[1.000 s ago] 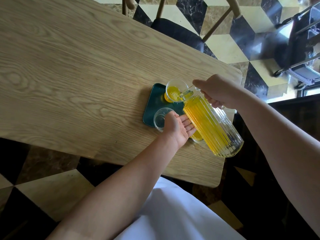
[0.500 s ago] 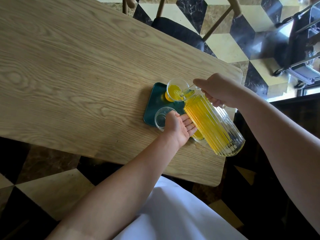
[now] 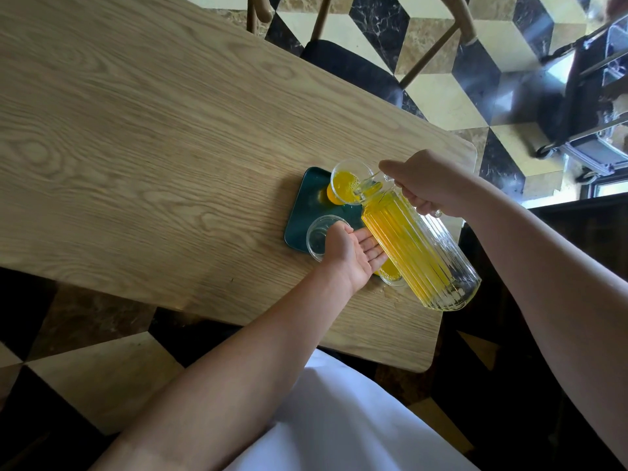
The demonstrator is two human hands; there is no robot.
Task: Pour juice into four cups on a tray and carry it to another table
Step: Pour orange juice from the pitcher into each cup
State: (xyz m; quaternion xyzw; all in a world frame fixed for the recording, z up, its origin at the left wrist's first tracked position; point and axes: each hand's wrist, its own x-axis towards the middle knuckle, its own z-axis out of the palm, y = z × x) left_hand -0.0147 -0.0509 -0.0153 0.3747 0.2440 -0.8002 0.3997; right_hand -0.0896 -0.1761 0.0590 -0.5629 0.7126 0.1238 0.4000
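Right hand (image 3: 430, 185) fingers curl round handle of ribbed glass jug (image 3: 418, 253): heavy, slippery, fragile. Left hand (image 3: 353, 254) fingers straight, together, supporting its side.

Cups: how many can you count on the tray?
3: one at the far end being filled, an empty one by the left hand, one with juice beneath the pitcher. A fourth may be hidden.
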